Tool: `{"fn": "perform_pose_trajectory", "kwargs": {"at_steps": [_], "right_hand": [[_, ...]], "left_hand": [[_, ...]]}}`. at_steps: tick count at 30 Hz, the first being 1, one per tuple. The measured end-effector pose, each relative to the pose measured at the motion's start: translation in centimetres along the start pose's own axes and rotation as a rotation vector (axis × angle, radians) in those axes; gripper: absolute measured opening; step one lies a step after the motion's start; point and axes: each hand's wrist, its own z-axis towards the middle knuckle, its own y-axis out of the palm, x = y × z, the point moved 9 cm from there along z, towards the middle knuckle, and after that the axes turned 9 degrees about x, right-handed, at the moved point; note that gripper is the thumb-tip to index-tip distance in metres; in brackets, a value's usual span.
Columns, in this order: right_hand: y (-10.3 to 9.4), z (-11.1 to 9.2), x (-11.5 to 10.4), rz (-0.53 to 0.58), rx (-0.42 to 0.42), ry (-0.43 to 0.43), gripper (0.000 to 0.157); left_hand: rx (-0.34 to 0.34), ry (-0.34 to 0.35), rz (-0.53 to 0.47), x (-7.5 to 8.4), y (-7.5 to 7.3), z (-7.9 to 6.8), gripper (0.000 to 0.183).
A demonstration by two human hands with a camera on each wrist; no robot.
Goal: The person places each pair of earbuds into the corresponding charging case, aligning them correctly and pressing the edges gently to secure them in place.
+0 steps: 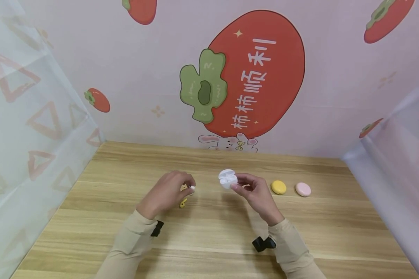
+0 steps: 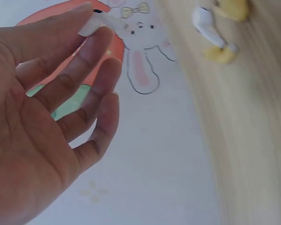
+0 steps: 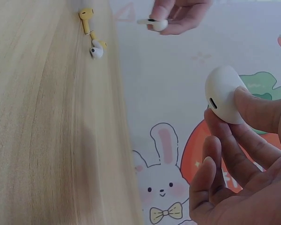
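So the left hand (image 1: 168, 190) is pinching a white earbud (image 1: 192, 188) between thumb and index finger, other fingers loosely bent; the right hand (image 1: 257, 193) is gripping the white case (image 1: 228, 182) by its right side, thumb against the shell. I'd say everything's hinging on that gap: the earbud is hovering left of the white case, well apart from it, and its stem is pointing bench-ward in the right wrist view, bud end at the fingers; the white case is having its lid up and its hollow facing the person, though I can't tell what's sitting inside.

Further out on the bench (image 1: 213, 236), left of the white case, one yellow earbud (image 3: 85, 16), a second yellow earbud (image 3: 103, 44) and a spare white earbud (image 3: 97, 53) are lying bunched up, the last two seemingly touching; right of the white case, a yellow round case (image 1: 278, 187) and then a pink round case (image 1: 303, 189) are sitting closed, contents hidden.
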Motion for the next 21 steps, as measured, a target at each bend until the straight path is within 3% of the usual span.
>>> {"fn": "perform_pose_trajectory", "kwargs": {"at_steps": [6, 12, 21], "right_hand": [[-0.1, 0.0, 0.0, 0.007, 0.002, 0.000, 0.030], [-0.3, 0.0, -0.1, 0.000, 0.003, -0.004, 0.030], [-0.3, 0.0, -0.1, -0.001, 0.006, 0.007, 0.031]], "left_hand": [[0.044, -0.010, -0.130, 1.2, -0.5, 0.9, 0.006], [0.151, 0.021, -0.263, 1.8, -0.9, 1.6, 0.007], [0.261, -0.049, -0.458, 1.4, -0.9, 2.1, 0.015]]}}
